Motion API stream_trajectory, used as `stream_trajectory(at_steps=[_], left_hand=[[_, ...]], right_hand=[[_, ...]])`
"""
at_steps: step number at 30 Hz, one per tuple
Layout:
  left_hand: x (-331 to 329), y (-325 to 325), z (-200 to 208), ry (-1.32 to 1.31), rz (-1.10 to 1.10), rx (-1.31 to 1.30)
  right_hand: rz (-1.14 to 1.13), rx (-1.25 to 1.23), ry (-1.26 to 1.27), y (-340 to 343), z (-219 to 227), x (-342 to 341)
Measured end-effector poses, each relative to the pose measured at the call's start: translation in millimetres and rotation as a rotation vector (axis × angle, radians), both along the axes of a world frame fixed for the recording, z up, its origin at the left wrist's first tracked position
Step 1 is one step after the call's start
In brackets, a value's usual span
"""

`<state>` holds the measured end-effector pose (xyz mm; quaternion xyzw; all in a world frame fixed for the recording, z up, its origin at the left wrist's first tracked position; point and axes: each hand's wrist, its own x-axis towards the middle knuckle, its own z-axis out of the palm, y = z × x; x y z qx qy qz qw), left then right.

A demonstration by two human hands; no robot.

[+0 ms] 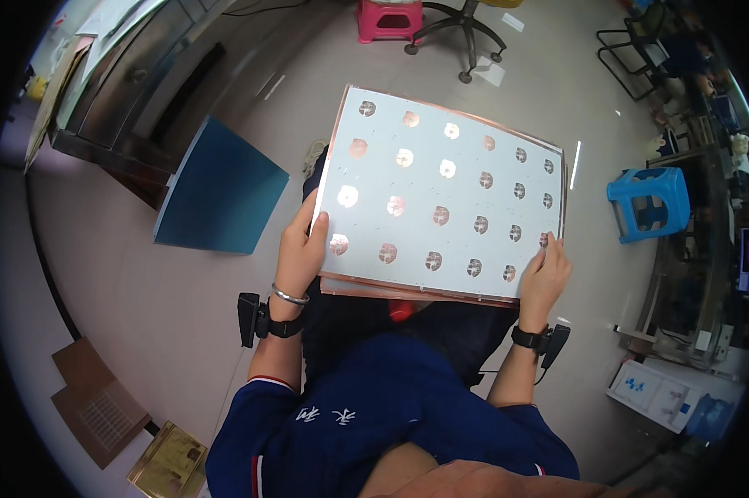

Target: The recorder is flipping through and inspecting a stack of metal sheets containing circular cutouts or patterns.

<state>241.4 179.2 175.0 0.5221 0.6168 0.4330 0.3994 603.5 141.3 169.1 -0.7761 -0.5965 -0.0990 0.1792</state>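
A stack of flat rectangular panels [420, 184] is held in front of my body, over my lap. The top panel is pale white with rows of small round cut-out-like patterns in shiny copper and silver. Copper-coloured edges of lower sheets [374, 288] stick out under its near side. My left hand [301, 245] grips the left edge, thumb on top and fingers hidden beneath. At the near right corner my right hand [545, 278] is closed on the edge, its fingertips lying over the top face.
A dark metal bench [113, 108] with papers stands at the left, with a blue board [221, 191] beside it. A blue stool [650, 203] is at the right, a pink stool [389, 21] far ahead. Flattened cardboard [100, 402] and a gold box [168, 461] are near left.
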Motion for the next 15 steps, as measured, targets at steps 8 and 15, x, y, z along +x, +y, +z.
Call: stream_trajectory(at_steps=[8, 15], left_hand=[[-10.5, -2.3, 10.6, -0.321, -0.028, 0.027], [-30.1, 0.7, -9.5, -0.620, -0.029, 0.024]], right_hand=[[0.006, 0.077, 0.257, 1.1, -9.5, 24.7], [-0.052, 0.132, 1.467, -3.5, 19.9, 48.3]])
